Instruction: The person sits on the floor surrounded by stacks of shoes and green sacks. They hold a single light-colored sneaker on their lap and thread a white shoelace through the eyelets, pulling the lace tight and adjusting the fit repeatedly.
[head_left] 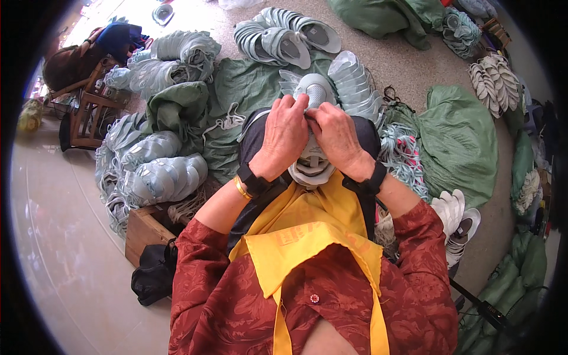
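The left hand (pixel 283 133) and right hand (pixel 337 135) met above the pale shoe (pixel 319 92), fingers bent; their exact grip was obscured.

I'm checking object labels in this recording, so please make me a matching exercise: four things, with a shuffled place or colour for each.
Things
1. Shoe upper
2. Apron
3. Black bag
4. Shirt

Places and colours
A. Dark red, patterned
B. Beside the wooden box
C. Bright yellow
D. At the fingertips of the left hand and right hand

Pairs: 1-D, 2-C, 3-B, 4-A
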A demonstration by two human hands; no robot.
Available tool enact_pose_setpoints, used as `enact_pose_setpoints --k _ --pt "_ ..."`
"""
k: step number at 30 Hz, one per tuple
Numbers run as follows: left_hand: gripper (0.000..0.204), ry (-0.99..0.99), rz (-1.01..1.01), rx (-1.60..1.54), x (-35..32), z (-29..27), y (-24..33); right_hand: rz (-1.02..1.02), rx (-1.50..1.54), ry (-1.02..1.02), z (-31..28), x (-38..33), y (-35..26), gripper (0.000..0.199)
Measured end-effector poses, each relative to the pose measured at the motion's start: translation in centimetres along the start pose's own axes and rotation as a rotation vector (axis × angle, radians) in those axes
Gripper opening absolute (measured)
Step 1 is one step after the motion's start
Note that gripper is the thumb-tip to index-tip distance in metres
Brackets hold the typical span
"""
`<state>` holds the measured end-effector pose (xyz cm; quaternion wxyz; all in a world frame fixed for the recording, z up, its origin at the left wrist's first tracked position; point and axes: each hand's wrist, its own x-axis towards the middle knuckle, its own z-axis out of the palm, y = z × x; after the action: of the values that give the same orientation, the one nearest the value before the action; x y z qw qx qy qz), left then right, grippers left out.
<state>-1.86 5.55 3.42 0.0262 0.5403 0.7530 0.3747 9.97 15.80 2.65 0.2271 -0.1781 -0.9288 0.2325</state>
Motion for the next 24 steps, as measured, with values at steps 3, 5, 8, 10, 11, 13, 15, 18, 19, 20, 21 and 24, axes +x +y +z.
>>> enact_pose_setpoints --k 3,5,8,10,11,13,15,18,19,20,21,24 --pt "0.024 -0.007 -0.004 0.03 0.0 0.0 -0.1 0.034 0.032 -0.008 -0.1 0.0 -0.4 0.01" --pt "0.023 -0.01 0.001 0.035 -0.1 0.1 -0.2 0.067 0.03 -0.007 0.1 0.2 -0.5 0.011" --pt "0.022 -0.02 0.01 0.043 -0.1 0.0 -0.3 0.124 0.07 0.007 0.4 0.5 -0.4 0.012" --pt "0.021 -0.025 0.012 0.052 -0.1 0.0 -0.3 0.146 0.049 0.006 0.5 0.8 -0.3 0.013" --pt "0.021 -0.023 0.015 0.067 0.0 0.1 -0.4 0.157 0.039 0.005 0.7 0.9 -0.3 0.014" --pt "0.02 -0.021 0.02 0.094 0.0 0.2 -0.4 0.188 0.05 0.004 0.9 1.2 -0.3 0.014" --pt "0.02 -0.029 0.008 0.086 -0.1 -0.1 -0.3 0.197 0.067 0.008 1.0 1.2 -0.2 0.016" --pt "0.021 -0.04 -0.011 0.078 -0.1 -0.2 -0.4 0.165 0.075 0.018 1.1 1.1 -0.1 0.019" --pt "0.021 -0.043 -0.018 0.077 -0.1 -0.2 -0.5 0.148 0.06 0.019 1.1 1.1 -0.2 0.019" --pt "0.021 -0.045 -0.01 0.08 -0.1 -0.2 -0.6 0.13 0.046 0.021 1.1 1.1 -0.3 0.02" --pt "0.021 -0.048 -0.001 0.082 -0.1 -0.1 -0.8 0.114 0.028 0.021 1.0 1.0 -0.4 0.02" --pt "0.022 -0.046 0.02 0.084 -0.1 -0.2 -0.7 0.085 -0.021 0.023 1.3 1.0 -0.2 0.021"
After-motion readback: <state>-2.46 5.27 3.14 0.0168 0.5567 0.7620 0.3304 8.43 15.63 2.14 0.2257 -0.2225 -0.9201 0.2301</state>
